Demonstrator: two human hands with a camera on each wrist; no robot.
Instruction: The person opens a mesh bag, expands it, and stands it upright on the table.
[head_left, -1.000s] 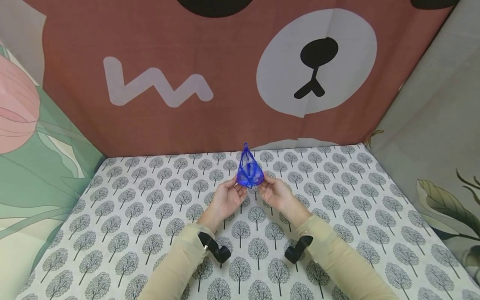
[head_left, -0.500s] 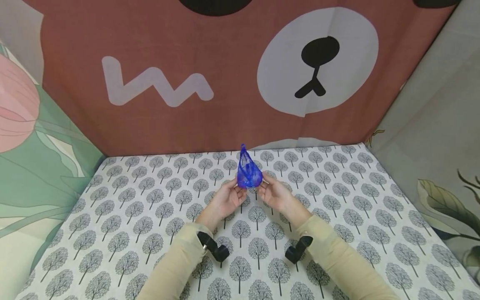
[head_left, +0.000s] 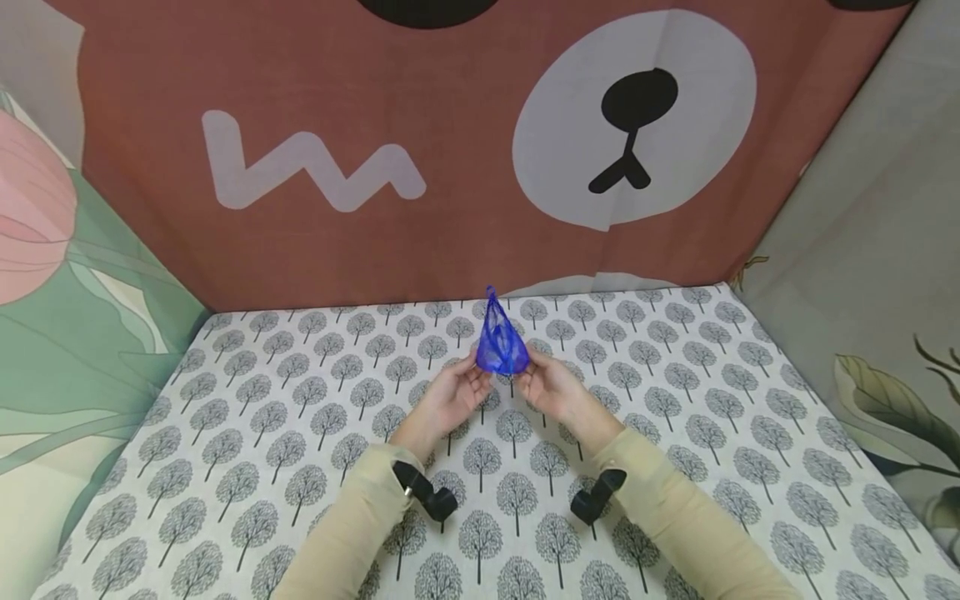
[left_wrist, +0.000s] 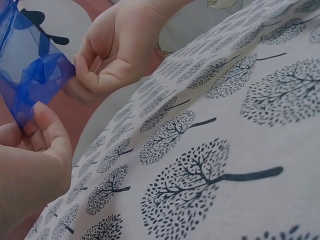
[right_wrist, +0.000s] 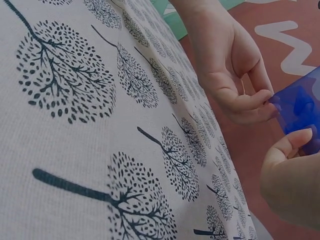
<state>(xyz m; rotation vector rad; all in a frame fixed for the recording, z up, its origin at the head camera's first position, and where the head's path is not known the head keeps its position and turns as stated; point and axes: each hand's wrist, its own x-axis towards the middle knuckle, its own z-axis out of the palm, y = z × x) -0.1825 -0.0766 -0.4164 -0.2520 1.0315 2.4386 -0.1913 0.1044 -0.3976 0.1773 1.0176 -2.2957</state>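
Observation:
A sheer blue pouch (head_left: 501, 352), see-through and drawn to a narrow peak at the top, is held up above the table's far part. My left hand (head_left: 454, 390) pinches its lower left corner between thumb and fingers. At the lower right corner, my right hand (head_left: 551, 385) pinches the fabric the same way. Up close in the left wrist view, the pouch (left_wrist: 37, 82) shows folds and a darker blue patch inside. Part of it runs out of frame in the right wrist view, where both hands grip the pouch (right_wrist: 295, 107).
Beneath the hands lies a white tablecloth (head_left: 300, 450) printed with dark trees. A brown curtain (head_left: 450, 242) with a bear's muzzle hangs at the back. Patterned drapes (head_left: 862, 250) close off the sides. Black wrist cameras (head_left: 442, 504) sit on both sleeves.
The pouch's peak leans left half a second ago and stands more upright now. Its fabric has shifted slightly between the fingers. Both hands keep nearly the same place.

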